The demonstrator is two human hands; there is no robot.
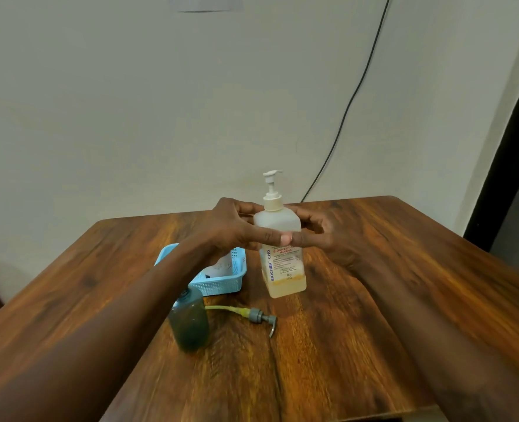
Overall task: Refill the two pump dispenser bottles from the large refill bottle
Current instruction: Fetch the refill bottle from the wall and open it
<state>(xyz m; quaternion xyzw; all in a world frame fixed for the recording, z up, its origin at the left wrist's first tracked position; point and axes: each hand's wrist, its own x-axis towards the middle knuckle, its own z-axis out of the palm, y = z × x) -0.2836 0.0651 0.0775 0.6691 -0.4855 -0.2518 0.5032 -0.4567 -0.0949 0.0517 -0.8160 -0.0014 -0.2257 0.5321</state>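
Basket (221,284), grey bottle (191,324), loose pump (259,316) at left

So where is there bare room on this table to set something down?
Bare wood: the table to the right of the right hand, and the near strip in front of the grey bottle and loose pump. Crowded: centre-left, where the blue basket, those two and the gripped clear bottle sit close.

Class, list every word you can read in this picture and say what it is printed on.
"BIOCHEK - CHG": blue, vertical, on the label of the clear pump bottle.
"BIOCHEK": red, same label, rest cut off.
"Handrub": red, just beneath.
Label's fine print: too small to read.
Mark on the white pack in the blue basket: blurred.
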